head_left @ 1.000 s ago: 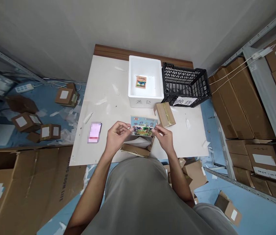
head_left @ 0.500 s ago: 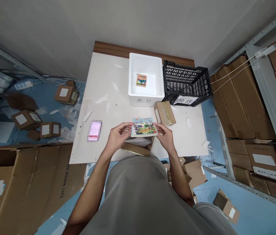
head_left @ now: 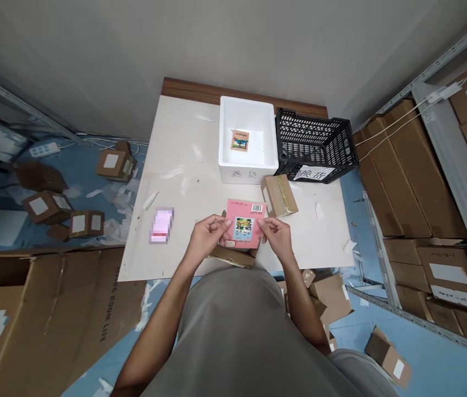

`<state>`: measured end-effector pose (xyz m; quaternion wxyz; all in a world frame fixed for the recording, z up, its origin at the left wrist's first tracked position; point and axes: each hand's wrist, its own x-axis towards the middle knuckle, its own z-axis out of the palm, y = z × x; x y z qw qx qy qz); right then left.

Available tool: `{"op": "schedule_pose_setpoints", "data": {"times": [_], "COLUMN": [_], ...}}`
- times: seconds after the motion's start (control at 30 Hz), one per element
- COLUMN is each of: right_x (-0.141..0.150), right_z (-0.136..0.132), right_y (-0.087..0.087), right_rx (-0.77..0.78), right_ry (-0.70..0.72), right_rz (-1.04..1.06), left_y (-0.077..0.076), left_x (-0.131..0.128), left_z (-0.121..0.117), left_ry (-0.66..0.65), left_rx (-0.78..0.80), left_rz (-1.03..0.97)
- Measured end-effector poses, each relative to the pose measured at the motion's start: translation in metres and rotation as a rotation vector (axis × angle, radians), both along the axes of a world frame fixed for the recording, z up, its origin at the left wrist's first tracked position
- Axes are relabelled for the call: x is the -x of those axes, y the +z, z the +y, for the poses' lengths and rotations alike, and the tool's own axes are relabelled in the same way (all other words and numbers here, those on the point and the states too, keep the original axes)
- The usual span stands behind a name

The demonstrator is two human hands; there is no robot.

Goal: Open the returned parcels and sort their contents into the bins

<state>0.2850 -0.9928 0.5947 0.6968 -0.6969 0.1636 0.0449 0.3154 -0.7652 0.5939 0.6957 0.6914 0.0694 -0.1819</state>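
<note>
A small pink booklet (head_left: 245,225) with a barcode at its top corner and a little colour picture in its middle was held face-up above the near edge of the table (head_left: 175,182), pinched between both hands: the left hand (head_left: 207,238) had its fingers curled onto the booklet's left edge, and the right hand (head_left: 277,236) gripped the right edge the same way, thumb on top. Directly under the booklet, at the table's near edge, lay an opened brown carton (head_left: 233,255), mostly hidden by the hands. Just beyond the right hand sat a closed brown box (head_left: 279,195) bound with shiny tape. Further back, against the far edge, stood a white foam box (head_left: 248,165) with one small picture card (head_left: 240,140) lying flat inside, and touching its right side a black plastic crate (head_left: 315,144) with a paper label on its front. Toward the near left corner lay a blurred pink item (head_left: 161,225), with scraps of white paper (head_left: 172,172) scattered across the left half of the table
</note>
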Motion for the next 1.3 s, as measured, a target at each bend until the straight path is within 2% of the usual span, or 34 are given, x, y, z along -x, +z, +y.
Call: {"op": "schedule_pose_setpoints", "data": {"times": [0.1,0.17,0.27,0.37,0.43,0.47,0.5,0.57,0.63,0.73,0.8,0.83,0.9,1.0,1.1,1.2,1.3], "right_x": [-0.007,-0.019,-0.041,-0.056,-0.059,-0.058,-0.055,-0.045,-0.028,0.008,0.036,0.048,0.068,0.082,0.079,0.075,0.081], "right_z": [-0.004,-0.007,-0.009,-0.009,-0.010,-0.011,-0.013,-0.021,-0.033,-0.051,-0.057,-0.057,-0.051,-0.031,-0.012,0.001,0.009], "right_y": [-0.001,0.005,0.025,0.050,0.055,0.052,0.044,0.017,-0.020,-0.078,-0.108,-0.120,-0.136,-0.146,-0.147,-0.144,-0.142], "right_rx": [0.019,0.039,0.053,0.093,0.126,0.139,0.150,0.175,0.210,0.312,0.397,0.433,0.479,0.537,0.656,0.718,0.692], "right_ry": [-0.006,-0.036,-0.065,-0.034,-0.026,-0.030,-0.039,-0.070,-0.114,-0.165,-0.106,-0.055,0.043,0.153,0.206,0.159,0.079], "right_rz": [-0.037,-0.099,-0.237,-0.364,-0.402,-0.402,-0.387,-0.320,-0.211,-0.006,0.147,0.224,0.345,0.420,0.433,0.442,0.401], "left_y": [0.004,0.013,0.037,0.065,0.075,0.075,0.070,0.046,0.004,-0.073,-0.118,-0.135,-0.160,-0.173,-0.172,-0.164,-0.155], "left_x": [-0.008,-0.019,-0.042,-0.060,-0.067,-0.069,-0.069,-0.066,-0.058,-0.034,-0.011,0.001,0.022,0.040,0.045,0.046,0.049], "left_z": [-0.001,-0.003,-0.008,-0.011,-0.008,-0.004,0.001,0.018,0.039,0.070,0.083,0.085,0.083,0.071,0.060,0.057,0.058], "left_ry": [-0.041,-0.036,-0.007,0.004,0.024,0.040,0.058,0.103,0.169,0.290,0.337,0.318,0.208,0.048,-0.045,-0.133,-0.173], "left_rx": [-0.011,-0.036,-0.074,-0.103,-0.131,-0.147,-0.161,-0.194,-0.244,-0.324,-0.335,-0.338,-0.317,-0.352,-0.424,-0.409,-0.371], "left_rz": [-0.032,-0.104,-0.323,-0.598,-0.712,-0.736,-0.736,-0.674,-0.539,-0.224,-0.018,0.032,0.076,0.081,0.028,-0.025,-0.026]}}
